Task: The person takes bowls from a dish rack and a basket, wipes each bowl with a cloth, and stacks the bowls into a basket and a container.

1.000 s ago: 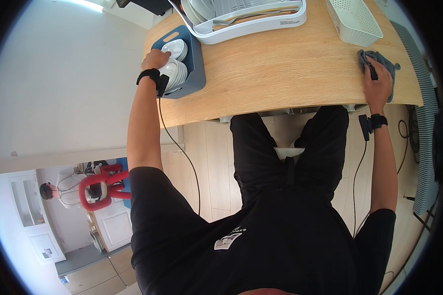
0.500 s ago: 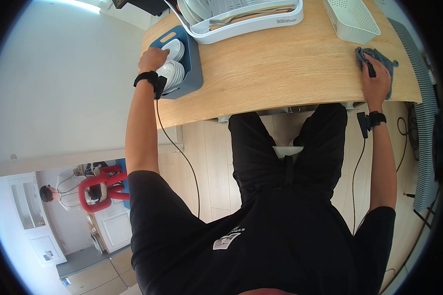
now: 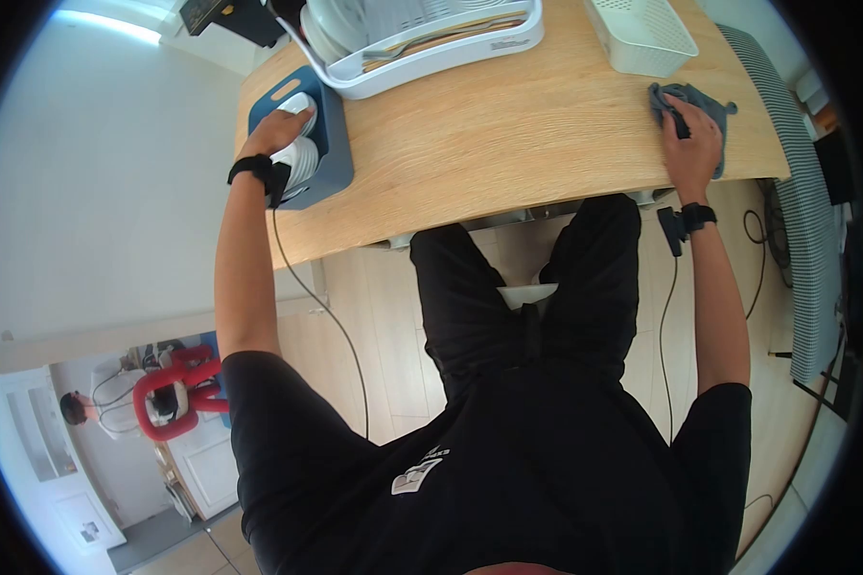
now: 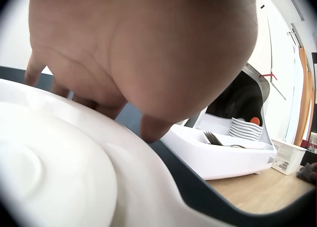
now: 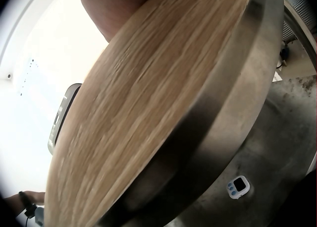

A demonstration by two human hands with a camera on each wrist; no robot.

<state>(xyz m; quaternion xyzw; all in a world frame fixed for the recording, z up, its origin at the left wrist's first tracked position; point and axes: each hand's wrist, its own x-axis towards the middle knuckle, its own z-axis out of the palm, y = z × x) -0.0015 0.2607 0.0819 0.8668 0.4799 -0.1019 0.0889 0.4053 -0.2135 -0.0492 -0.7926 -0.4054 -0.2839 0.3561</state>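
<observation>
In the head view my left hand (image 3: 280, 132) reaches over the white dishes (image 3: 300, 160) stacked in a blue-grey bin (image 3: 333, 153). The left wrist view shows its fingers and thumb (image 4: 154, 129) pointing down beyond the rim of a near white dish (image 4: 59, 162). That rim hides the fingertips, so I cannot tell whether they grip a dish. At the table's right side my right hand (image 3: 695, 149) holds a bunched grey cloth (image 3: 717, 110) against the tabletop, its thumb on the left.
A white dish rack (image 3: 441, 62) with plates and cutlery stands behind the bin. Farther right is a white perforated basket (image 3: 647, 53). The wooden table's (image 3: 470, 144) front edge runs just before my legs. Cables hang from both wrists. Another person (image 3: 110, 402) is in the background.
My left hand has shifted rightward within the bin, farther over the dishes. The head view has turned, so everything sits more to the left. My right hand stays on the cloth.
</observation>
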